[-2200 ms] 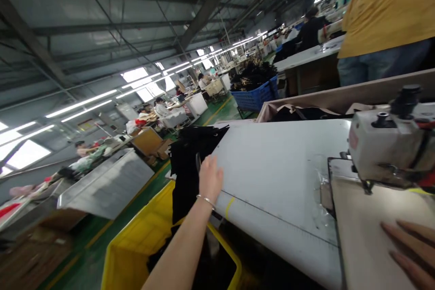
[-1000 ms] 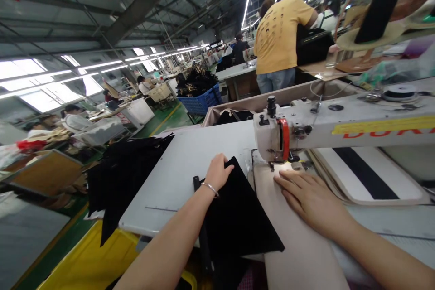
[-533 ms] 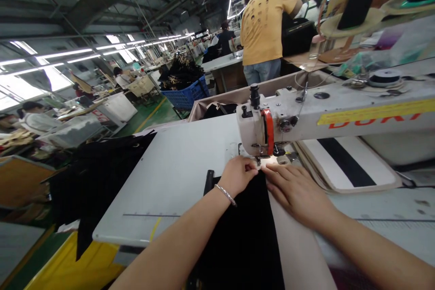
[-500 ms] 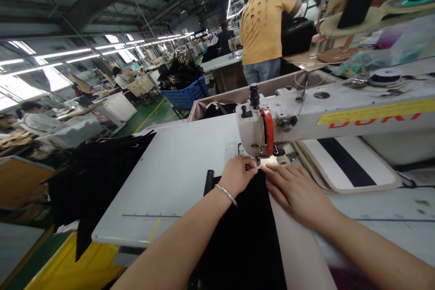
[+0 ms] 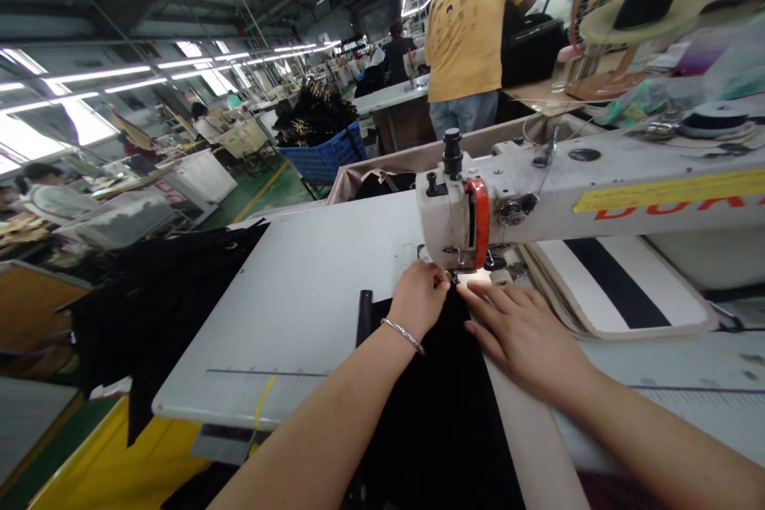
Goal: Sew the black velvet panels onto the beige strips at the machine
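Observation:
My left hand [image 5: 418,295], a silver bangle [image 5: 403,335] at its wrist, has its fingers pinched together on the black fabric [image 5: 442,422] just left of the presser foot. Flat and with fingers stretched out, my right hand [image 5: 523,335] lies over the pale fabric [image 5: 529,434] along the black strip's right edge. Both fabrics run from the front up to the needle area of the sewing machine [image 5: 445,223], where a small lamp glows. The exact hold of the left fingertips is partly hidden.
Pale panels with a black stripe [image 5: 621,287] lie stacked under the machine arm. Black cloth [image 5: 161,295] hangs over the table's [image 5: 287,271] left edge, above a yellow bin [image 5: 119,454]. Beyond are a blue crate [image 5: 326,155] and a person in a yellow shirt [image 5: 472,24].
The view has shifted slightly, so the machine appears a little farther right. Both hands keep nearly the same places beside the presser foot, with the right thumb a bit lower relative to the fingers.

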The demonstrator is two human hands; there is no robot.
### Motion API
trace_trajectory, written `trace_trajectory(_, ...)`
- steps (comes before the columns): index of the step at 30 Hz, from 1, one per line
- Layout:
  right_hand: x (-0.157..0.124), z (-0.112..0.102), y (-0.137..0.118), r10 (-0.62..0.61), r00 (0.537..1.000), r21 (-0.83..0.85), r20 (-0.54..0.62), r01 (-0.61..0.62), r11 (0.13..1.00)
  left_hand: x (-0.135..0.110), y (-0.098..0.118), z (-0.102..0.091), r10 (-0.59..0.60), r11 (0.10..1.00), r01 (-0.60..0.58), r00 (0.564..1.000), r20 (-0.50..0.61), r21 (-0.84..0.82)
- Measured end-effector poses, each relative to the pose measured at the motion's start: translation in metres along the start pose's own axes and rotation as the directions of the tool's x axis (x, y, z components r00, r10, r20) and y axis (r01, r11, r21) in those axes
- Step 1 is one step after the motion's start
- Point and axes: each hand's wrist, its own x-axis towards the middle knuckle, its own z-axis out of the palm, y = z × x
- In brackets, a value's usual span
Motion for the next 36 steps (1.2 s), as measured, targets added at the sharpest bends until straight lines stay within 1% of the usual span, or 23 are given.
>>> trace_trajectory(5,-0.003,-0.001,0.001,-0.017,1.000,0.012,0.005,0.017,1.000,0.004,0.001,0.003,-0.013,1.000,0.014,1.000,-0.018,0.024)
trace_trajectory(7,-0.004,-0.002,0.001,-0.023,1.000,0.013,0.007,0.023,1.000,0.001,0.003,0.000,-0.012,0.999,0.012,1.000,-0.025,0.030)
trace_trajectory(8,-0.004,-0.002,0.001,-0.025,1.000,0.013,0.006,0.025,1.000,-0.003,0.005,-0.003,0.010,0.999,-0.009,1.000,-0.018,0.037)
trace_trajectory(10,-0.004,-0.002,0.002,-0.027,1.000,0.016,0.003,0.027,0.999,-0.014,0.008,-0.010,0.114,0.992,-0.116,0.993,0.036,0.052)
trace_trajectory(12,-0.004,-0.001,0.003,-0.030,1.000,0.024,0.000,0.030,0.999,-0.029,0.009,-0.016,0.254,0.964,-0.262,0.960,0.117,0.056)
trace_trajectory(13,-0.004,-0.001,0.003,-0.030,1.000,0.028,-0.001,0.030,0.999,-0.036,0.008,-0.019,0.308,0.946,-0.318,0.939,0.152,0.053)
trace_trajectory(14,-0.004,0.000,0.004,-0.029,1.000,0.032,0.001,0.029,0.999,-0.042,0.007,-0.021,0.337,0.936,-0.349,0.925,0.174,0.049)
trace_trajectory(16,-0.004,0.000,0.004,-0.018,1.000,0.037,0.003,0.018,0.999,-0.049,0.004,-0.022,0.339,0.933,-0.355,0.920,0.196,0.051)
trace_trajectory(18,-0.004,0.000,0.004,-0.003,1.000,0.036,0.004,0.003,0.999,-0.050,0.001,-0.022,0.314,0.942,-0.332,0.926,0.210,0.055)
trace_trajectory(21,-0.005,0.000,0.002,0.001,1.000,0.039,-0.001,-0.001,0.999,-0.047,-0.002,-0.020,0.299,0.948,-0.314,0.932,0.206,0.045)
trace_trajectory(26,-0.001,0.002,0.004,-0.012,1.000,0.045,-0.015,0.012,0.999,-0.041,-0.007,-0.015,0.324,0.944,-0.331,0.927,0.190,0.005)
trace_trajectory(28,-0.001,0.002,0.004,-0.009,1.000,0.045,-0.028,0.010,0.999,-0.040,-0.007,-0.017,0.307,0.948,-0.317,0.930,0.201,0.017)
trace_trajectory(30,-0.009,-0.001,0.000,-0.021,0.999,0.051,-0.038,0.023,0.998,-0.046,-0.002,-0.026,0.294,0.950,-0.310,0.923,0.249,0.029)
trace_trajectory(31,-0.016,-0.003,-0.004,-0.032,0.999,0.056,-0.041,0.035,0.998,-0.054,0.002,-0.032,0.304,0.946,-0.325,0.908,0.289,0.024)
trace_trajectory(32,-0.025,-0.006,-0.009,-0.047,0.998,0.062,-0.047,0.049,0.997,-0.065,0.007,-0.040,0.331,0.936,-0.353,0.883,0.332,0.007)
trace_trajectory(33,-0.036,-0.009,-0.016,-0.066,0.996,0.067,-0.055,0.069,0.995,-0.078,0.012,-0.047,0.373,0.918,-0.396,0.847,0.379,-0.019)
trace_trajectory(35,-0.061,-0.017,-0.030,-0.114,0.990,0.071,-0.084,0.120,0.990,-0.107,0.020,-0.059,0.489,0.856,-0.511,0.747,0.450,-0.083)
trace_trajectory(36,-0.073,-0.022,-0.037,-0.144,0.984,0.067,-0.101,0.151,0.986,-0.121,0.023,-0.062,0.541,0.819,-0.566,0.703,0.462,-0.098)
